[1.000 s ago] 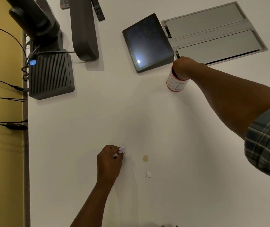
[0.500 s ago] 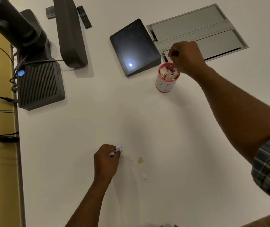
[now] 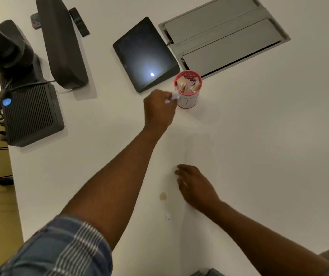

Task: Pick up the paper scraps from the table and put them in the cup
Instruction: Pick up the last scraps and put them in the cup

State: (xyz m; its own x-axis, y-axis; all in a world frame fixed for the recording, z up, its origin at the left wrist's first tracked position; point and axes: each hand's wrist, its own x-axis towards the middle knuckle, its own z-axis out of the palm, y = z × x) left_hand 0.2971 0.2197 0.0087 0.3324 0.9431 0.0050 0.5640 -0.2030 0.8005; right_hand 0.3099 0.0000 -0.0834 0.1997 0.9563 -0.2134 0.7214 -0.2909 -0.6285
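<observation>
A red-rimmed white cup (image 3: 189, 100) stands on the white table (image 3: 259, 156), holding several paper scraps. My left hand (image 3: 158, 109) is just left of the cup, pinching a white paper scrap (image 3: 172, 97) near the rim. My right hand (image 3: 194, 186) hovers low over the table nearer to me, fingers spread and empty. A small tan scrap (image 3: 163, 196) lies just left of that hand. A tiny white scrap (image 3: 168, 216) lies below it.
A dark tablet (image 3: 145, 54) sits behind the cup, next to a grey hatch (image 3: 223, 34) in the table. At the left stand a black ribbed box (image 3: 30, 114) with cables, a dark speaker bar (image 3: 62, 42) and a small remote (image 3: 79, 22).
My left hand carried its white scrap from the near table up to the cup. My right hand left the cup and came down beside the two scraps lying on the table.
</observation>
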